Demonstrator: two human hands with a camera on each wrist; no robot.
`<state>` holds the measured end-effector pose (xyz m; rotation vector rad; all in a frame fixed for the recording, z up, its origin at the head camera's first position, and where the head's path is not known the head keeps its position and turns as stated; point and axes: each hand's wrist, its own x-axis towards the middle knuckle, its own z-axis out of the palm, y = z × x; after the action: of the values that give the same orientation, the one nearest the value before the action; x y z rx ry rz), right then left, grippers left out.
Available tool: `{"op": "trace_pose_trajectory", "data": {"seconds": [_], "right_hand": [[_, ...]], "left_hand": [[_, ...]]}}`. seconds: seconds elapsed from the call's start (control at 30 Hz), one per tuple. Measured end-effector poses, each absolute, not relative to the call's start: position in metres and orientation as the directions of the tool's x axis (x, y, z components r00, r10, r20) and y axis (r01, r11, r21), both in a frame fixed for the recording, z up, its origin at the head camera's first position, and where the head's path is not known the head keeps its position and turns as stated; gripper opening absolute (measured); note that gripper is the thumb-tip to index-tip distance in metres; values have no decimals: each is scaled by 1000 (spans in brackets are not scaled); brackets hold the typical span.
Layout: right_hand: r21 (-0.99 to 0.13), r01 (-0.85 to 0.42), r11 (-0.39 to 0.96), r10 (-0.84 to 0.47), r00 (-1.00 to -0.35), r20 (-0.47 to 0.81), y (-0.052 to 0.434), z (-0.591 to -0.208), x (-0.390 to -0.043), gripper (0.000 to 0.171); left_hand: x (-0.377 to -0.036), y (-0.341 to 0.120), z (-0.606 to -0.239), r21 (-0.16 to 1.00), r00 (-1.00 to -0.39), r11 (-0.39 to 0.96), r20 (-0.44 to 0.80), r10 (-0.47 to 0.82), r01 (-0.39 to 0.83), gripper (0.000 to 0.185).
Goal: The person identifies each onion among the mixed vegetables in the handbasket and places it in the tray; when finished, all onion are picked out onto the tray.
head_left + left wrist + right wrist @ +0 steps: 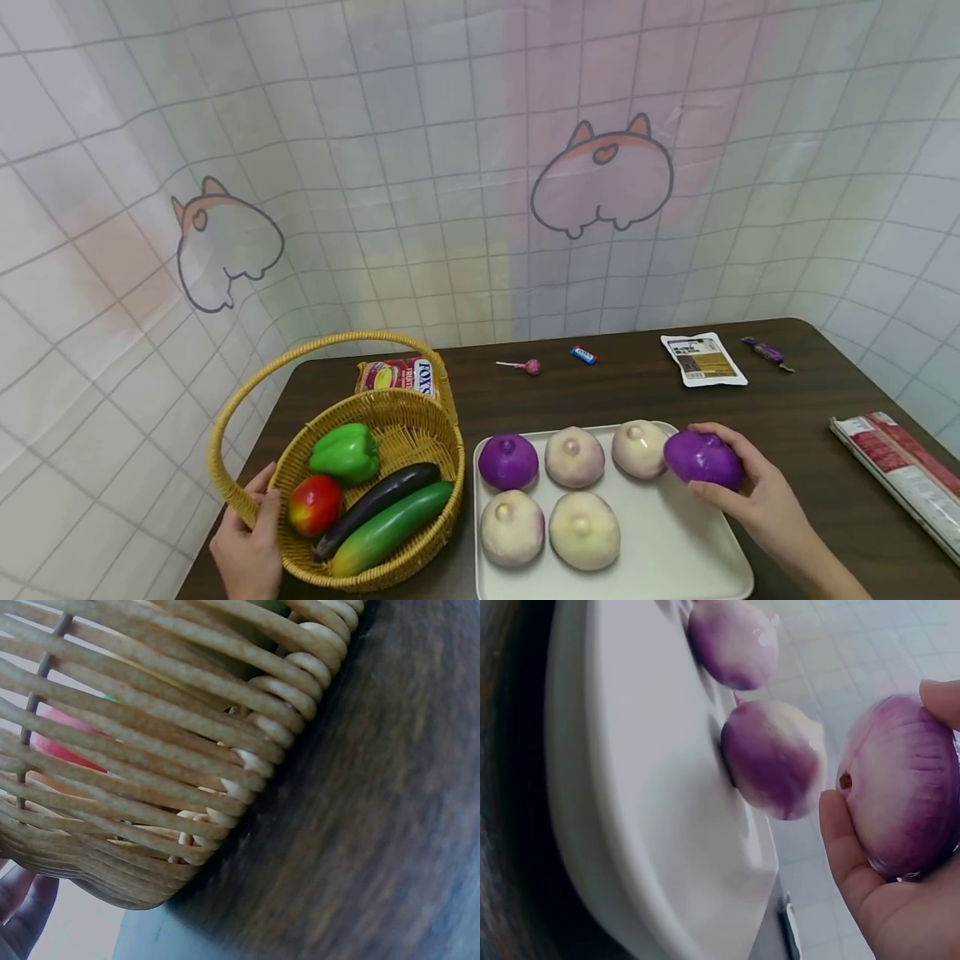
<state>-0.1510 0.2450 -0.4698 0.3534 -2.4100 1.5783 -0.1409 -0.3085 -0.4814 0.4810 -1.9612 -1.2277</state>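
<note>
Our right hand curls around a purple onion at the far right corner of the white tray, while our left hand grips the near left rim of the wicker basket. From the head view, the held onion sits just beside a pale onion on the tray, with four more onions lying in two rows to its left. The basket holds a green pepper, an apple, an eggplant and a cucumber. Both stand on a dark wooden table in a corner hung with a checked cloth; small packets lie along the far edge, well apart from our hands, and bare tabletop shows to the right of the tray. At the left wrist, we see the woven basket wall up close against the dark table, with fingertips at the bottom corner. At the right wrist, our fingers cup the onion just off the tray's rim, near two onions resting on it.
</note>
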Motion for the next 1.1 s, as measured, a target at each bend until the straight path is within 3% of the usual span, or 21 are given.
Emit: {"op": "trace_pose_trajectory", "data": {"seconds": [0.3, 0.53, 1.1], "right_hand": [[-828, -399, 395, -183, -917, 355, 251, -468, -150, 63], [-763, -441, 474, -256, -897, 359, 258, -469, -148, 64], [-696, -551, 461, -438, -823, 361, 257, -478, -150, 68]], "left_hand": [[-138, -308, -480, 875, -639, 479, 406, -653, 66, 24], [-138, -307, -479, 871, -637, 487, 411, -652, 63, 24], [-138, -307, -478, 874, -640, 484, 395, -659, 42, 23]]}}
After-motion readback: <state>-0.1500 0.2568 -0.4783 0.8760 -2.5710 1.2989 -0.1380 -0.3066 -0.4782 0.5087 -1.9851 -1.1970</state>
